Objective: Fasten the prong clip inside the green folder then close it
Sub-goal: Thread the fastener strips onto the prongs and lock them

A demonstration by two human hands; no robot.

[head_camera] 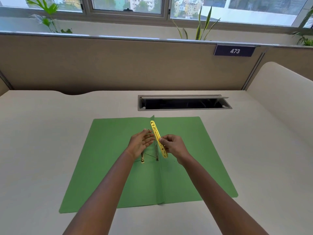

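The green folder lies open and flat on the desk, spine running toward me. My right hand pinches a gold metal clip bar and holds it tilted above the spine. My left hand rests with fingers spread just left of the bar, touching a thin raised prong near its fingertips. A second gold strip lies on the left flap, mostly hidden under my left wrist. Thin dark prongs stand near the spine below the bar.
An open cable slot is cut into the desk behind the folder. A beige partition with a "473" tag closes the back, and a curved divider stands on the right. Plants line the window ledge.
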